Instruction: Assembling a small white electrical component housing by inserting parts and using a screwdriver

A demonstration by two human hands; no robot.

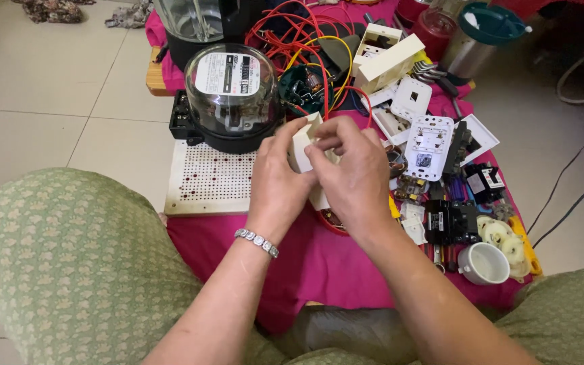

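Observation:
Both my hands meet over a magenta cloth (pixel 319 263) spread on the floor. My left hand (pixel 280 181), with a silver bracelet on its wrist, grips a small cream plastic box (pixel 303 138) from the left. My right hand (pixel 353 172) closes over the same box from the right, fingers curled on its top edge. Most of the box is hidden behind the fingers. A glass-domed electric meter (pixel 231 91) on a black base stands just behind my left hand, resting on a white perforated board (pixel 207 182).
Red and yellow wires (pixel 305 40) tangle behind the hands. White switch plates (pixel 429 142), black breakers (pixel 451 223), a small white cup (pixel 484 263) and cream gears (pixel 501 233) lie to the right. A blender jar (pixel 190 20) and metal canister (pixel 478 37) stand at the back. My knees flank the cloth.

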